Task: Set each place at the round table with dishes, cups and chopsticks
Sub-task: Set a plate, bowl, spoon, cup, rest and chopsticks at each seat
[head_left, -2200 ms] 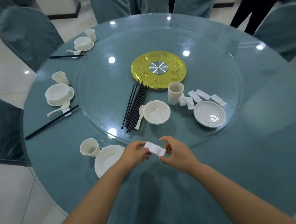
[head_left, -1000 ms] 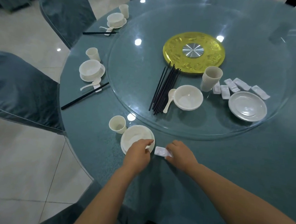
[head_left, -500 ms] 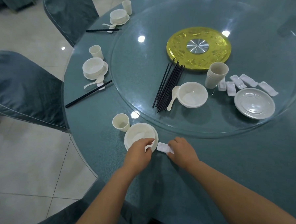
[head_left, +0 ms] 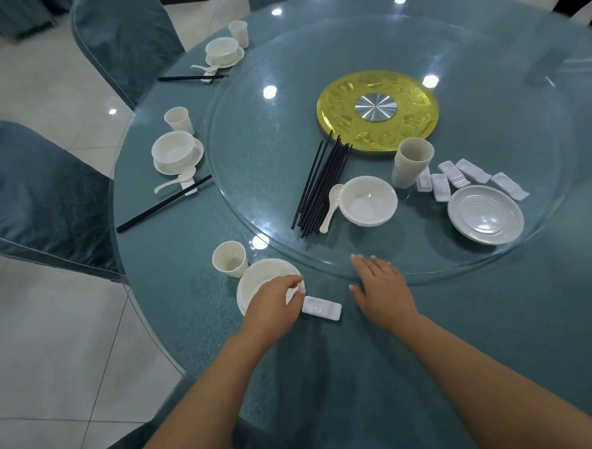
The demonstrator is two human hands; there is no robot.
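At the near place a white plate lies on the table, with a cream cup just beyond it on the left. My left hand is curled over the plate's right rim and pinches it between finger and thumb. A white chopstick rest lies flat just right of that hand, and the thumb touches its left end. My right hand is off the rest, flat, with straight fingers pointing at the edge of the glass turntable.
On the turntable lie a bundle of black chopsticks, a spoon, a bowl, stacked cups, several rests and a plate. Two set places line the left edge. Covered chairs stand left.
My right hand has let go of the chopstick rest and moved forward and right toward the turntable. The rest now lies alone on the table. My left hand stays at the plate.
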